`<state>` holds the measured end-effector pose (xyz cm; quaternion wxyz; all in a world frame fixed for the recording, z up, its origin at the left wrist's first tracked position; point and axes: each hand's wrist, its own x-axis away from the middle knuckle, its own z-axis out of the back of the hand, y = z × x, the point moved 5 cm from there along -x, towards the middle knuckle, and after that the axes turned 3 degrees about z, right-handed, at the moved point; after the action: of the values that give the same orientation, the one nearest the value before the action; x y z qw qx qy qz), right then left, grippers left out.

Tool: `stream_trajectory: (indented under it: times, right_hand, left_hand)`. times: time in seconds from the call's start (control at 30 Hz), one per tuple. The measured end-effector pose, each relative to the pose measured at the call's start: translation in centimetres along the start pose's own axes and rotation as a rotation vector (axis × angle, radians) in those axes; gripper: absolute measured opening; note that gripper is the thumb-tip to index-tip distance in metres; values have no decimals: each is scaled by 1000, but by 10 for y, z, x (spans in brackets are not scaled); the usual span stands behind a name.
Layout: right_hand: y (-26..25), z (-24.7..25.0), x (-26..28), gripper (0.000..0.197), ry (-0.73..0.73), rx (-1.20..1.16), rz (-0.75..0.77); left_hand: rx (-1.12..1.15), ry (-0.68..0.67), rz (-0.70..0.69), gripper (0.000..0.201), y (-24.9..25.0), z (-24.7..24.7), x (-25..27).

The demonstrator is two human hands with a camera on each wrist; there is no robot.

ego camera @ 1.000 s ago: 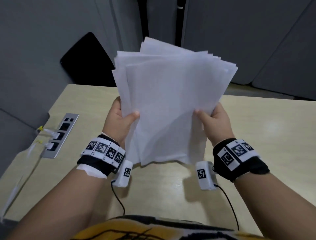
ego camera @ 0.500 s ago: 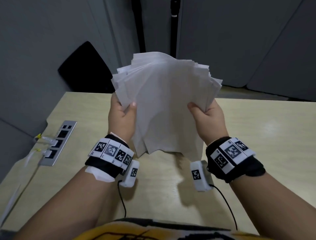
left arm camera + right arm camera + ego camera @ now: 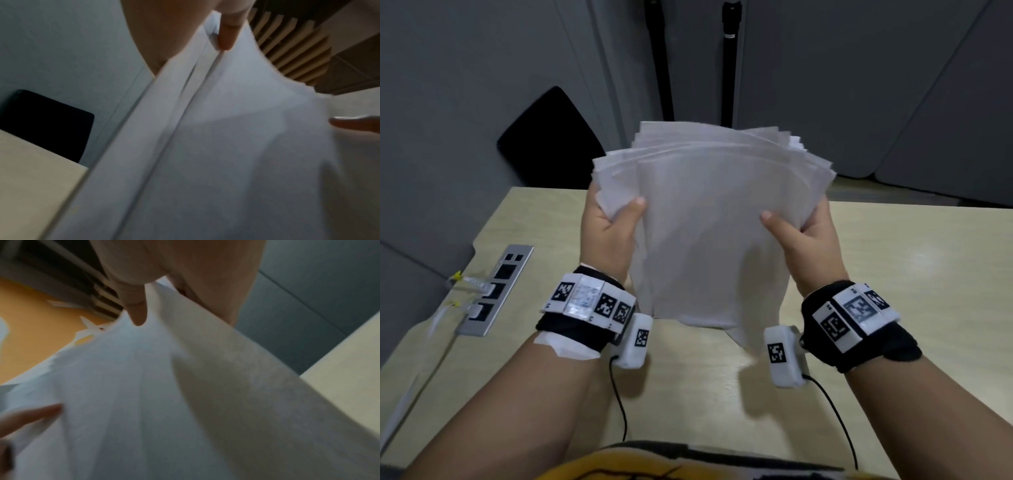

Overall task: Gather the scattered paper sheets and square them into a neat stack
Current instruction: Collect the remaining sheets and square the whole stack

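White paper sheets (image 3: 709,233) upright between both grips, left hand (image 3: 607,236) and right hand (image 3: 808,243) pinching opposite side edges.

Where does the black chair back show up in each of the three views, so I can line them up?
Head: the black chair back sits upper left, behind the table's far left corner, left of the paper sheets.
Left wrist: the chair back is at the left edge, above the table corner.
Right wrist: not in it.
Shared landmark: the paper sheets fill all three views.
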<state>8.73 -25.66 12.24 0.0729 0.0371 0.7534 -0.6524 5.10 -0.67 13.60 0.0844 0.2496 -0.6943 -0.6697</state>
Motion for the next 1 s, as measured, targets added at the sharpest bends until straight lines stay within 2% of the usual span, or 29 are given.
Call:
stream_trajectory:
  times: [0.07, 0.13, 0.2, 0.27, 0.33, 0.4, 0.5, 0.57, 0.67, 0.77, 0.83, 0.9, 0.93, 1.0]
  right_hand:
    - [4, 7, -1, 55, -4, -7, -42]
    - [7, 0, 2, 65, -94, 60, -65]
    - [6, -16, 7, 68, -205, 191, -43]
    - [6, -23, 8, 63, -247, 256, -18]
    - [10, -13, 5, 56, -152, 196, -42]
    - [15, 1, 4, 48, -31, 134, -101]
    - [20, 2, 5, 22, -28, 253, -148]
    - [14, -4, 3, 16, -18, 376, -78]
    - [-9, -6, -2, 20, 26, 521, 93]
    - [-37, -8, -4, 28, 2, 750, 304]
    - [-50, -14, -3, 35, -56, 902, 422]
    - [-55, -23, -2, 46, -121, 1044, 504]
    - [-56, -27, 0, 50, -156, 1106, 537]
    - [-56, -37, 3, 52, -227, 1180, 571]
  left_hand:
    - [50, -31, 65, 56, -6, 9, -2]
    - [-5, -101, 124, 58, -11, 6, 3]
    - [-116, -124, 157, 52, -15, -4, 9]
    - [-190, -35, 173, 36, -19, -5, 9]
    - [-123, 24, 213, 24, -22, 3, 6]
    - [-22, 15, 243, 24, -24, 11, 6]
    - [2, 6, 259, 26, -26, 13, 11]
    - [-75, 31, 245, 25, -25, 9, 12]
    - [-110, 78, 196, 31, -17, 9, 6]
    - [-92, 93, 43, 61, 5, 19, -6]
    - [-274, 54, -100, 82, 26, 23, -12]
    - [-594, -105, -246, 96, 49, 15, -12]
    - [-722, -206, -294, 96, 56, 6, -9]
    - [-749, -374, -298, 84, 58, -8, -6]
